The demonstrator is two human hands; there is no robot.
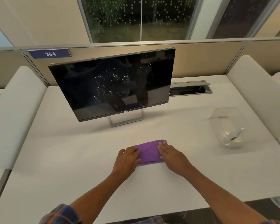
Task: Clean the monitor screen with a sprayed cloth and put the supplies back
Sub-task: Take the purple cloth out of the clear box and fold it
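Purple cloth (149, 152), folded into a flat rectangle, lies on the white desk (71, 167) directly in front of the monitor (111, 84), nearer the person than the monitor's stand (125, 120). Both hands rest on it, palms down and fingers extended flat. The left hand (128, 159) covers the cloth's left end, its fingers lying over the fabric; the right hand (171, 156) presses the right end, fingertips reaching the cloth's far right corner. Neither hand grips anything; they lie spread against the fabric. Checked sleeves (61, 214) show at the bottom edge, closest to the camera.

To the right of the cloth and somewhat farther back, well apart from it, a clear plastic container (229, 126) sits on the desk, with something pale and green inside that is too faint to identify.

Beyond the cloth the monitor sits on its silver stand, tilted and turned off, its dark screen flecked with small bright droplets or specks around the middle. Behind the monitor's right edge an open cable slot (191, 88) is set into the desk. Behind the monitor's upper left corner, a blue sign (49, 53) reading 384 is fixed on the partition (200, 57).
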